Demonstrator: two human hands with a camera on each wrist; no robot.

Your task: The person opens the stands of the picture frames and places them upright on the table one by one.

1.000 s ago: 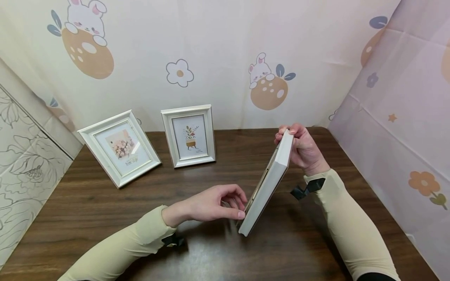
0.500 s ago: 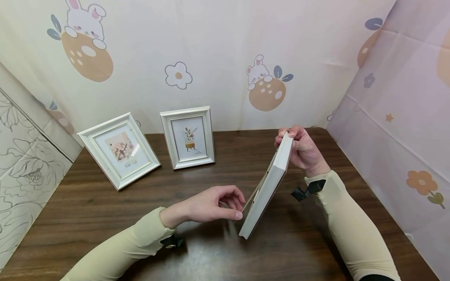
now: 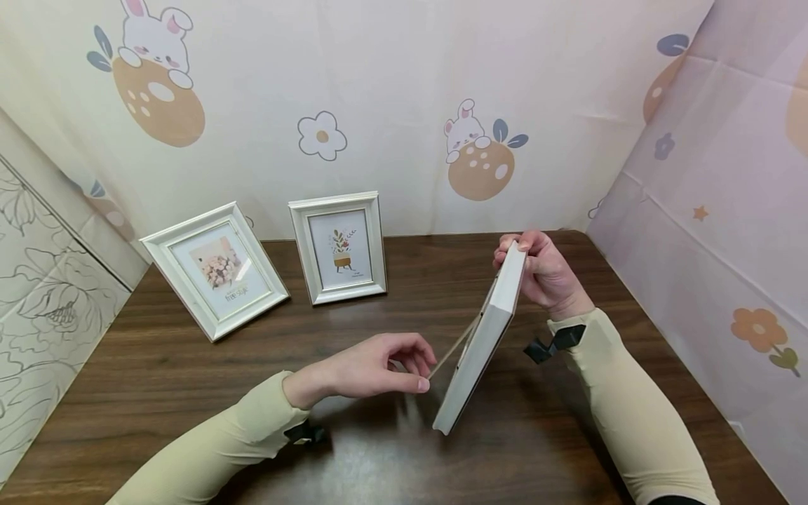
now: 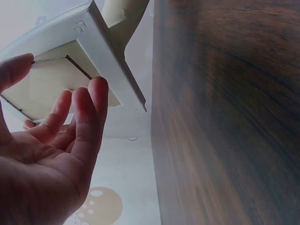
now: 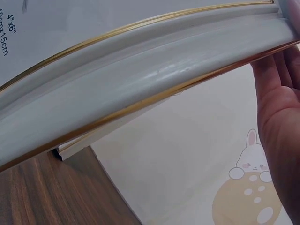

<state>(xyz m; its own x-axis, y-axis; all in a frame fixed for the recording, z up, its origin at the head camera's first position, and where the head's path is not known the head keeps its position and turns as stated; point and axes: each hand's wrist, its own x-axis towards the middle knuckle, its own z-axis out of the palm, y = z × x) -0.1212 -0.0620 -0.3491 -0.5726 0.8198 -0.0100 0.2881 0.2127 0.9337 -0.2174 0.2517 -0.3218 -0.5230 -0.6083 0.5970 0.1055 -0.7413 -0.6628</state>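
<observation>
My right hand [image 3: 550, 275] grips the top of a white picture frame [image 3: 482, 354], which is held tilted above the table with its side edge toward me. On its back, a thin beige stand leg [image 3: 452, 355] is swung out at an angle. The thumb and fingers of my left hand [image 3: 369, 365] pinch the free end of that leg. In the left wrist view the leg [image 4: 54, 82] spans from thumb to fingertips, in front of the frame's pale back. The right wrist view shows the frame's white front moulding [image 5: 150, 75] with gold lines and a "4x6" print insert.
Two white picture frames stand at the back left of the dark wooden table [image 3: 379, 456]: one with a flower photo [image 3: 217, 270], one with a potted-plant print [image 3: 341, 245]. A patterned curtain [image 3: 391, 84] hangs behind, and another covers the right side.
My left hand has drawn slightly left, pulling the stand leg away from the frame's back so the gap widens. My right hand keeps its grip at the top.
</observation>
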